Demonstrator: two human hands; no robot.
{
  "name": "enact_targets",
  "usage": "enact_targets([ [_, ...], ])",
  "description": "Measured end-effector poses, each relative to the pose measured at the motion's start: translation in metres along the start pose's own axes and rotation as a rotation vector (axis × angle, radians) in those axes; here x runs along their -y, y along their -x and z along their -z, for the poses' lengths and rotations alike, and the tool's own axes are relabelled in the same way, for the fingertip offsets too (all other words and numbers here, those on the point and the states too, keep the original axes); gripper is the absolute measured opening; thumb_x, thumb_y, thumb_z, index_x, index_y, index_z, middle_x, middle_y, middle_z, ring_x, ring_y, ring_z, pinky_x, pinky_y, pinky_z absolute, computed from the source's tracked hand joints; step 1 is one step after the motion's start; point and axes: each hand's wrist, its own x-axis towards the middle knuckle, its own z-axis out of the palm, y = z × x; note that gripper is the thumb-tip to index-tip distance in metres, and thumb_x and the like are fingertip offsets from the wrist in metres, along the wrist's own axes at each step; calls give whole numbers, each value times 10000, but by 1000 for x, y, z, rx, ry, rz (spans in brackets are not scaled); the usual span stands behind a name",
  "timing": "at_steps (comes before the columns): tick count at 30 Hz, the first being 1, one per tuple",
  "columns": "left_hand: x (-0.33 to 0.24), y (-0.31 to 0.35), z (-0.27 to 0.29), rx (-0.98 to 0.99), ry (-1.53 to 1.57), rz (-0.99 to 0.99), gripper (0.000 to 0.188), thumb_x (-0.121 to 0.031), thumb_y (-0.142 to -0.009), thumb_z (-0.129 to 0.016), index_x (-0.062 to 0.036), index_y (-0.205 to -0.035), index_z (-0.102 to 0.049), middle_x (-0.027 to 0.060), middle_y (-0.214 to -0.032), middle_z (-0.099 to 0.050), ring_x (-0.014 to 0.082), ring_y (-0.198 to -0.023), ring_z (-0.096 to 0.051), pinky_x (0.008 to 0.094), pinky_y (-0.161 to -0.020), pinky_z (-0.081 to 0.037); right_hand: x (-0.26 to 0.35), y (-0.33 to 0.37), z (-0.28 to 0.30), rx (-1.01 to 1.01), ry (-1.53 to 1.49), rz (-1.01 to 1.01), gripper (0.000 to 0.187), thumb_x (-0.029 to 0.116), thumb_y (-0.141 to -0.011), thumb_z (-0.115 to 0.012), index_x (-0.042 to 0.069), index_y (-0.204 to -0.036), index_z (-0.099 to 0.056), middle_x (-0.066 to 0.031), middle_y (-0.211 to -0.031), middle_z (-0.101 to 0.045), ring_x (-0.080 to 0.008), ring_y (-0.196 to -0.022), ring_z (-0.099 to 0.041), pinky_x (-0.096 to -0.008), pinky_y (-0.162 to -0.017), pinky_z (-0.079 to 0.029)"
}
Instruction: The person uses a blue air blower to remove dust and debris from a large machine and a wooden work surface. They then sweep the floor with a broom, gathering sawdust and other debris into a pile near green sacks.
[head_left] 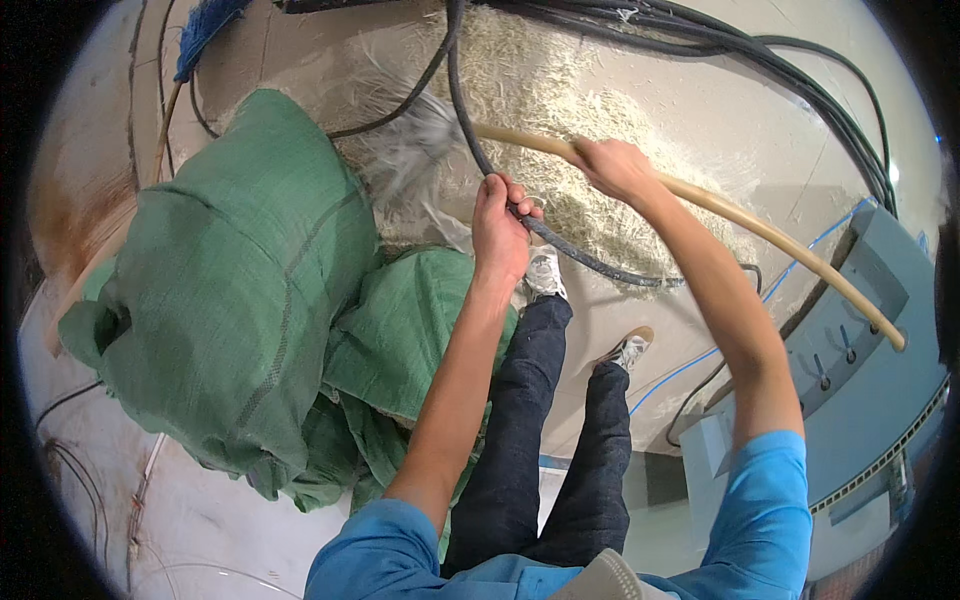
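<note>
My left hand (pixel 502 228) is closed around a thick black cable (pixel 592 262), which runs up past it toward the far edge and down to the right. My right hand (pixel 617 168) grips the pale wooden handle of a broom (pixel 765 230), well along toward its bristles. The broom's whitish bristles (pixel 412 130) look blurred and touch the floor left of a pile of pale shavings (pixel 575 100). The handle slants down to the right, its end over a grey-blue metal cabinet. Past my left hand, the cable crosses close to the bristle end of the handle.
Large stuffed green woven sacks (pixel 240 280) stand at my left. Several black cables (pixel 730 40) lie across the far floor. At right is the cabinet (pixel 885 400), with a thin blue cable (pixel 680 370) beside it. A blue-bristled broom (pixel 207 32) leans at far left.
</note>
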Motion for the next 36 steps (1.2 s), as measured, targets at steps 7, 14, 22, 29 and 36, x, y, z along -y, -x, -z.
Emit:
enact_targets([
  [7, 7, 24, 9, 48, 32, 32, 241, -367, -1039, -436, -137, -1019, -503, -22, -792, -459, 115, -721, -472, 338, -789, -452, -31, -13, 3, -143, -192, -186, 416, 452, -972, -478, 81, -1045, -651, -188, -798, -673, -360, -789, -656, -462, -722, -498],
  [14, 37, 55, -2, 51, 98, 102, 266, -403, -1011, -493, -140, -976, -481, 7, -843, -478, 169, -818, -519, 447, -878, -490, -111, 194, -18, 13, -242, -477, 479, 423, -972, -454, -20, -960, -637, -265, -853, -656, -433, -823, -635, -487, -760, -485],
  [22, 76, 100, 4, -38, -9, 261, 245, -391, -985, -550, -152, -990, -497, 14, -937, -527, 191, -916, -551, 485, -919, -464, -100, 338, -37, 53, -287, -630, 386, 363, -974, -480, 4, -986, -622, -287, -834, -634, -475, -854, -615, -522, -746, -466],
  [29, 119, 112, 1, 66, -76, 337, 253, -389, -986, -550, -165, -1075, -474, 27, -1061, -550, 245, -1160, -530, 508, -1007, -388, -95, 306, 13, -191, -316, -608, 454, 412, -980, -462, -8, -1031, -626, -284, -879, -639, -467, -871, -612, -506, -752, -464],
  [36, 153, 108, 9, 80, -104, 427, 332, -394, -963, -589, -172, -1151, -431, 43, -1172, -539, 284, -1191, -501, 482, -1036, -360, -163, 305, -66, -5, -758, -864, 576, 521, -970, -404, -19, -854, -567, -120, -602, -558, -219, -469, -552, -385, -432, -445],
])
